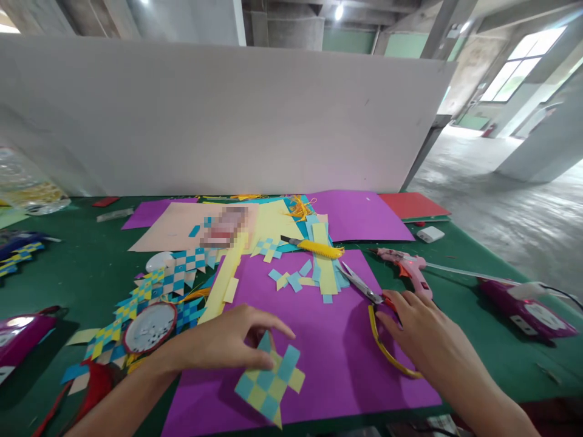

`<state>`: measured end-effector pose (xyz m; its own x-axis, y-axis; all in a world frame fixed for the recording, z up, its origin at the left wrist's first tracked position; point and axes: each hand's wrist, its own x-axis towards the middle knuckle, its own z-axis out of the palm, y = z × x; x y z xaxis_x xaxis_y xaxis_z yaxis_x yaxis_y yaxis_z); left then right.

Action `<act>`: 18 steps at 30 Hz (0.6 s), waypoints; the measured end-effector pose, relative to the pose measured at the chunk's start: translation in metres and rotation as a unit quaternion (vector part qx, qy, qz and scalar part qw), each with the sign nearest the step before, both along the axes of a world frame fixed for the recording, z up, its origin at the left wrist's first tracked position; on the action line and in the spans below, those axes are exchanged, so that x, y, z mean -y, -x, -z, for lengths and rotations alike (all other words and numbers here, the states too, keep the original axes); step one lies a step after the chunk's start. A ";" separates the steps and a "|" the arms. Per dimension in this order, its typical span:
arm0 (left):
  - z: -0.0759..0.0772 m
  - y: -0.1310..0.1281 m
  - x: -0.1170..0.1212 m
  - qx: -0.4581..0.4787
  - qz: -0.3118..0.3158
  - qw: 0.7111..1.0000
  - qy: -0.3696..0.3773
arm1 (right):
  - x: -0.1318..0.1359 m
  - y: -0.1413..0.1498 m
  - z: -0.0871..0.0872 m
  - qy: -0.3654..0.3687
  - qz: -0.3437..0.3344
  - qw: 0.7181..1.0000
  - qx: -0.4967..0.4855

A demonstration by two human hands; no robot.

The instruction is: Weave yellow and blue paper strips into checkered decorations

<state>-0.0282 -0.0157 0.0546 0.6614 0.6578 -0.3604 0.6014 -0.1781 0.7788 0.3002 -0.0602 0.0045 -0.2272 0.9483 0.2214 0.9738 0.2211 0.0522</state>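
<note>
My left hand (pixel 241 340) has its thumb on a woven paper piece (pixel 268 383) in blue and yellow checks, the index finger stretched above it. Its other fingers are partly hidden behind the paper. At the right, my right hand (pixel 412 321) grips the red handle of a pair of scissors (pixel 364 286). Their blades are a little apart and point to the upper left; the yellow handle loop lies toward me. Beneath both hands spreads a large purple sheet (pixel 328 364). Cut strips and scraps (pixel 291 279) in blue and yellow lie beyond my hands, beside a yellow utility knife (pixel 314 246).
On the green table, a pink glue gun (pixel 407 267) lies right of the scissors, near a purple device (pixel 528 306) with a cable. Checked woven pieces (pixel 118 315) and a round white-faced item (pixel 150 328) lie left. A white panel (pixel 218 121) stands behind.
</note>
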 end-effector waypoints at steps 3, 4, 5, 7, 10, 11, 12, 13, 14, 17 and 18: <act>-0.008 0.011 0.002 -0.004 -0.009 1.000 0.013 | -0.014 0.032 -0.010 -0.001 -0.045 0.998 -0.044; -0.009 0.016 0.002 0.010 -0.032 0.999 0.015 | -0.021 0.045 -0.010 0.011 -0.084 0.994 -0.070; -0.010 0.021 0.001 0.026 -0.062 0.998 0.016 | -0.029 0.058 -0.008 0.032 -0.126 0.988 -0.085; -0.012 0.031 -0.002 0.053 -0.151 0.987 0.001 | -0.046 0.081 0.001 0.060 -0.185 0.976 -0.097; -0.011 0.048 -0.005 0.100 -0.299 0.948 -0.038 | -0.057 0.106 0.015 0.115 -0.219 0.963 -0.103; -0.010 0.054 -0.006 0.119 -0.339 0.932 -0.046 | -0.055 0.112 0.019 0.124 -0.221 0.961 -0.108; -0.007 0.059 -0.007 0.139 -0.373 0.916 -0.051 | -0.051 0.116 0.021 0.131 -0.221 0.960 -0.115; -0.005 0.064 -0.008 0.159 -0.400 0.901 -0.055 | -0.045 0.120 0.023 0.134 -0.222 0.958 -0.122; -0.002 0.069 -0.010 0.180 -0.421 0.887 -0.055 | -0.038 0.124 0.023 0.137 -0.228 0.955 -0.128; 0.006 0.076 -0.013 0.239 -0.461 0.854 -0.039 | -0.017 0.134 0.017 0.144 -0.291 0.937 -0.126; 0.007 0.076 -0.013 0.252 -0.469 0.846 -0.030 | -0.013 0.136 0.015 0.141 -0.319 0.929 -0.122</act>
